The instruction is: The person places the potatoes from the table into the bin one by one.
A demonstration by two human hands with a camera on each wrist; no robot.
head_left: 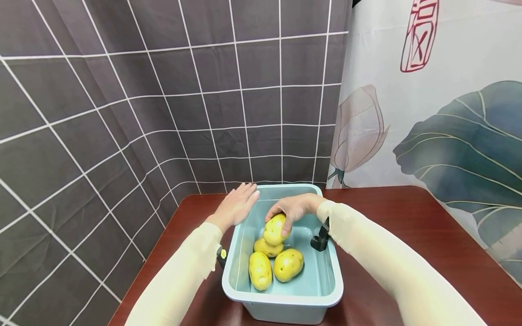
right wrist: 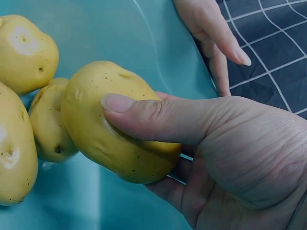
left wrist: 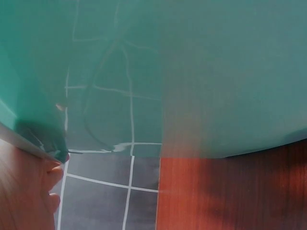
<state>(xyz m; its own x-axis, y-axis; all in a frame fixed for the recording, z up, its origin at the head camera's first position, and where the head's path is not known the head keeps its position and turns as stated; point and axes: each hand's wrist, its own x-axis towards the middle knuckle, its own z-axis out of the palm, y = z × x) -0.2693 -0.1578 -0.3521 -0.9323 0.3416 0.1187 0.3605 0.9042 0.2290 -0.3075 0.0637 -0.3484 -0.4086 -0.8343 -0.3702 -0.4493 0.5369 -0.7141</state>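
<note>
My right hand (head_left: 294, 209) grips a yellow potato (head_left: 276, 229) inside a light blue plastic tub (head_left: 285, 299); in the right wrist view the thumb lies across the potato (right wrist: 115, 120) and the fingers curl beneath it. Three more potatoes lie on the tub floor: one partly behind the held potato (head_left: 268, 247), a long one (head_left: 260, 270) at the near left, and a rounder one (head_left: 288, 265) beside it. My left hand (head_left: 236, 204) rests on the tub's left rim with its fingers straight. The tub's wall (left wrist: 115, 72) fills most of the left wrist view.
The tub stands on a reddish-brown wooden table (head_left: 375, 213). Behind it hangs a dark grey cloth with a white grid (head_left: 261, 108), and to the right a pale curtain with a lotus print (head_left: 461, 149). A small black wrist device (head_left: 321, 237) hangs below the right sleeve.
</note>
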